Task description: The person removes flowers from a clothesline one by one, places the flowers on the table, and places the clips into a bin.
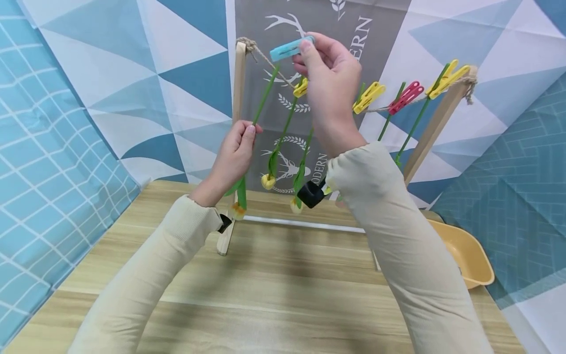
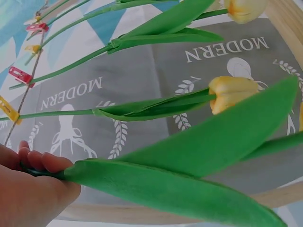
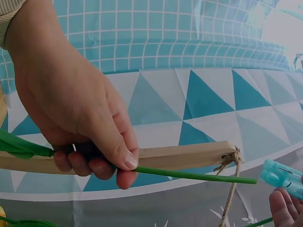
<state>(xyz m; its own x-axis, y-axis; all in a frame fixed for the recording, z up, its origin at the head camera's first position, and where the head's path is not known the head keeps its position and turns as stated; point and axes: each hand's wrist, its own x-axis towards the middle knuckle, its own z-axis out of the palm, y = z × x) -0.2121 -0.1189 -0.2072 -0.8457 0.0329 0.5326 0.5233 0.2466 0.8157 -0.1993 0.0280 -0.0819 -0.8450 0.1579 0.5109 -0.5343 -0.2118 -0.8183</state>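
My left hand (image 1: 236, 150) grips the green stem of an artificial tulip (image 1: 267, 96) that hangs head down, its pale yellow-orange bloom (image 1: 237, 211) near the left post's foot. In the left wrist view, broad green leaves (image 2: 189, 187) spread out beyond the fist. Up by the rope (image 1: 270, 61), my right hand (image 1: 333, 81) pinches a light blue clothespin (image 1: 285, 50) between thumb and fingers. The stem's cut end lies just short of the clothespin (image 3: 279, 177) in the right wrist view. Other upside-down tulips hang from the rope by yellow clothespins (image 1: 369, 97) and red clothespins (image 1: 406, 97).
Twine ties the rope to a left wooden post (image 1: 239, 83) and a right wooden post (image 1: 435, 130). A white bar (image 1: 305, 224) runs low between them. An orange basin (image 1: 479, 253) sits at the right on the wooden table (image 1: 265, 300). Patterned cloth (image 1: 185, 98) hangs behind.
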